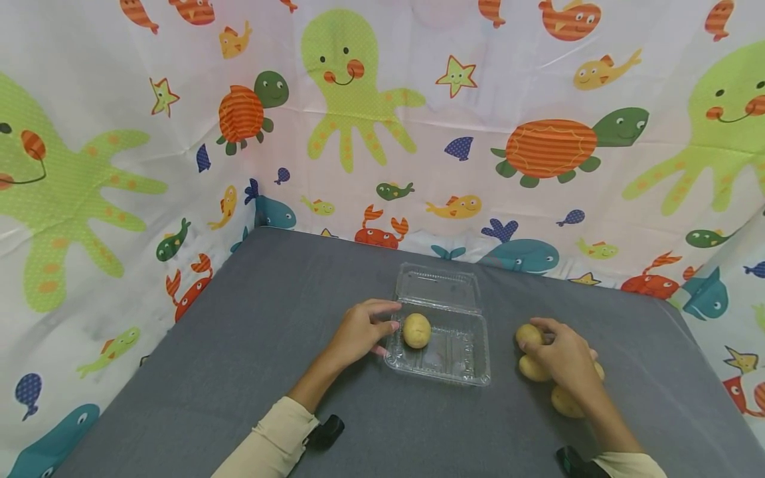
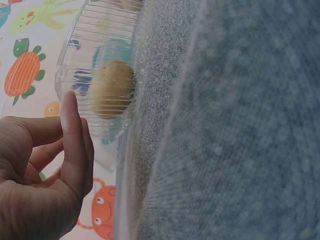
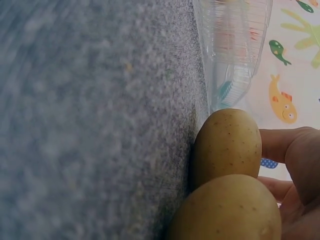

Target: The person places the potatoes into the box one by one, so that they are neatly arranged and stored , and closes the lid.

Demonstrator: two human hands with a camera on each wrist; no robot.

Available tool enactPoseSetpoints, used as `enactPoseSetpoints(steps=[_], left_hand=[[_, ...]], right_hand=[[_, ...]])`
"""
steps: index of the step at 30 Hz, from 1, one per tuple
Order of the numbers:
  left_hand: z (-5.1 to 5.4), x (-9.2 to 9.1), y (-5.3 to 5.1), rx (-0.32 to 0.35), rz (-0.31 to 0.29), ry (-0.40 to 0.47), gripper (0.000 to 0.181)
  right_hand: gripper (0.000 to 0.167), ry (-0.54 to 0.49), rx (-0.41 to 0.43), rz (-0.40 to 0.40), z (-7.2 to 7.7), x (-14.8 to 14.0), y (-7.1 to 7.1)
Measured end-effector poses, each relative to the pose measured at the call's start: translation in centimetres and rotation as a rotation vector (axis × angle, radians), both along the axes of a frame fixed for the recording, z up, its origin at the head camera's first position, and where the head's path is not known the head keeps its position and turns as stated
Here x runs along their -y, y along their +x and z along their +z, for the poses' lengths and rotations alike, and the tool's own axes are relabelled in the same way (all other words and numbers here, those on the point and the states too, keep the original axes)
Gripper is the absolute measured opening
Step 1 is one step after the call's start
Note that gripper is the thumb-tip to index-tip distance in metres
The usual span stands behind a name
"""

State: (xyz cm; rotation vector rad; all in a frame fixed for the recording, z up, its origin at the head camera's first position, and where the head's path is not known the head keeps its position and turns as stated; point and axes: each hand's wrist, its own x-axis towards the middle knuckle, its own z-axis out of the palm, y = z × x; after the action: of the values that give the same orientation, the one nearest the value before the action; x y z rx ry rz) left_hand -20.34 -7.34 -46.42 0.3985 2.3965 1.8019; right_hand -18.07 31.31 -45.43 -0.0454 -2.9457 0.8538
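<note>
Sea-creature curtain (image 1: 430,146) behind grey bench (image 1: 257,345). On bench, clear container (image 1: 461,352), lid (image 1: 438,287) folded back on far side; inside, near left wall, 1 potato (image 1: 416,330). With left hand (image 1: 357,332), touches container's left rim, fingers extended, apart. With right hand (image 1: 564,355), right of container, grips 2nd potato (image 1: 528,334) between thumb and fingers; 3 other potatoes (image 1: 565,402) close by, partly hidden.

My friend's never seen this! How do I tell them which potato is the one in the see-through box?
On the gray cloth, look for the clear plastic clamshell container with its lid open. A round yellow potato sits in its left side, beside the left hand. It's the only one inside; the other potatoes are outside, by the right hand.
</note>
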Motion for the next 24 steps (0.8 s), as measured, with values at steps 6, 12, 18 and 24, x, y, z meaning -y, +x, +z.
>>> enactPoseSetpoints(steps=[6,12,18,24], left_hand=[[0.07,0.04,-0.02,0.0,-0.002,0.003,0.039],[0.03,0.05,-0.02,0.003,-0.002,-0.002,0.039],[-0.08,0.02,-0.04,0.008,0.001,0.004,0.039],[-0.07,0.07,-0.02,0.01,0.0,0.006,0.039]], right_hand=[[0.057,0.005,-0.009,-0.006,0.03,-0.01,0.0],[0.056,-0.002,-0.029,-0.001,-0.08,-0.13,0.05],[0.058,-0.03,-0.058,-0.004,-0.01,-0.11,0.15],[0.056,-0.045,-0.093,-0.023,0.35,0.14,0.52]])
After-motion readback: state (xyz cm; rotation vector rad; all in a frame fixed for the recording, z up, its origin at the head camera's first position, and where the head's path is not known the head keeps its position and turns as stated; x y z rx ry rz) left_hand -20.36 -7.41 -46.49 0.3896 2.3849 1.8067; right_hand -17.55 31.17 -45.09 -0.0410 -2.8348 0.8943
